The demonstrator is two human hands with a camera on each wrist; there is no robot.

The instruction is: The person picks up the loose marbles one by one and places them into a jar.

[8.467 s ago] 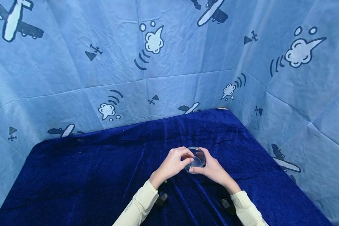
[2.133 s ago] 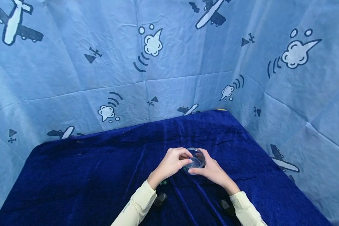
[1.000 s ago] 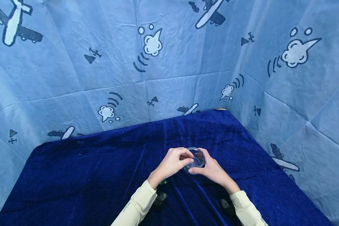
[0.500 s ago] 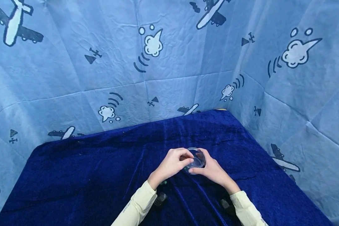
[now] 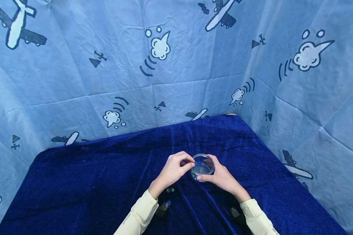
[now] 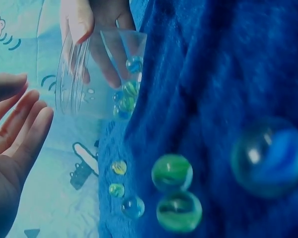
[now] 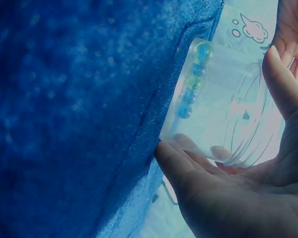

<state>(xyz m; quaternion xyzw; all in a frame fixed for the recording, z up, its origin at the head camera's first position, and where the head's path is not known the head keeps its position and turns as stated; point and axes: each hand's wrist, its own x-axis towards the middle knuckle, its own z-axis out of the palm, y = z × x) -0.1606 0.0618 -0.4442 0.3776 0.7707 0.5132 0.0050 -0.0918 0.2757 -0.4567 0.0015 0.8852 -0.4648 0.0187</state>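
My right hand (image 5: 220, 173) grips a clear, wide-mouthed jar (image 5: 204, 170) round its side, thumb toward me. The jar stands upright on the cloth, and its threaded rim (image 7: 251, 116) shows in the right wrist view. Several blue and green glass marbles (image 6: 128, 101) lie at its bottom. My left hand (image 5: 171, 169) is just left of the jar's mouth. In the left wrist view its fingers (image 6: 27, 131) are spread apart from the thumb, with nothing between them. Two green marbles (image 6: 176, 193) and a larger-looking blue marble (image 6: 268, 157) lie on the cloth below that hand.
Dark blue velvet cloth (image 5: 106, 182) covers the table. Smaller-looking marbles (image 6: 117, 178) sit on it near the jar. Dark devices (image 5: 163, 208) show at both wrists. A light blue curtain (image 5: 176, 65) with airplane prints stands behind and to the right.
My left hand has drawn back leftward from over the jar's mouth, uncovering blue marbles in the jar. A blue marble beside the left wrist has come into view. The right hand keeps its hold.
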